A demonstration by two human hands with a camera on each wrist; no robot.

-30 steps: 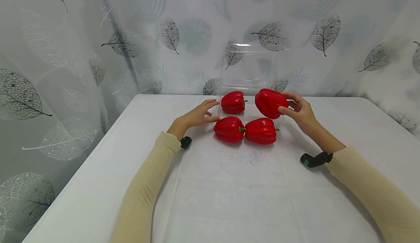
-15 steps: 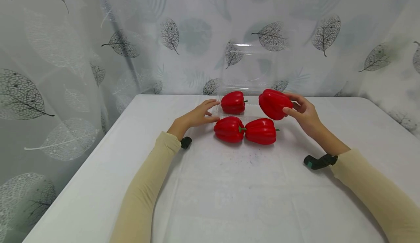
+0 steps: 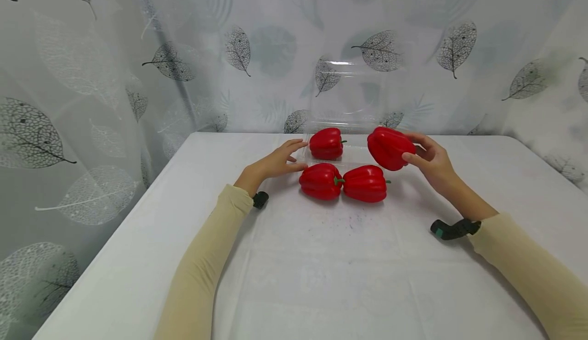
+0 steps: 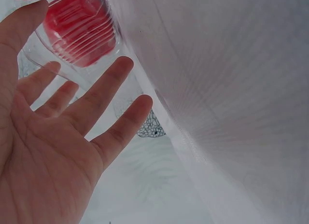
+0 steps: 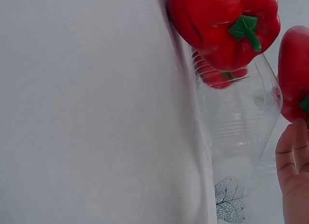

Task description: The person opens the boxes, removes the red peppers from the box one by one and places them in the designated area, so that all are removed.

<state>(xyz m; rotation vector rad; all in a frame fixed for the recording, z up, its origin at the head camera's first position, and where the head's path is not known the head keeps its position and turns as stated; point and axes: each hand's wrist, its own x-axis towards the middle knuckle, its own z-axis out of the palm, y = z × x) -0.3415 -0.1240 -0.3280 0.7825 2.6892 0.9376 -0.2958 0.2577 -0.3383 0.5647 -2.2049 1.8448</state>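
Note:
My right hand (image 3: 410, 147) grips a red bell pepper (image 3: 388, 148) in the air, just right of a clear plastic clamshell tray (image 3: 356, 154). Another red pepper (image 3: 326, 143) lies in the tray's left half. My left hand (image 3: 299, 154) rests with straight fingers against the tray's left side. The left wrist view shows that open palm (image 4: 72, 113) by the tray wall (image 4: 104, 72). Two more red peppers (image 3: 321, 180) (image 3: 365, 183) lie side by side on the table in front of the tray. In the right wrist view the held pepper (image 5: 294, 77) sits above my fingertips (image 5: 293, 171).
The tray's clear lid (image 3: 347, 92) stands open against the leaf-patterned curtain (image 3: 257, 49) behind the table. A white cloth covers the table (image 3: 321, 268). The table's left edge (image 3: 115, 227) drops off beside the curtain.
My right hand has carried its pepper a little to the right and slightly down, away from the tray. The left hand and the other peppers have not moved.

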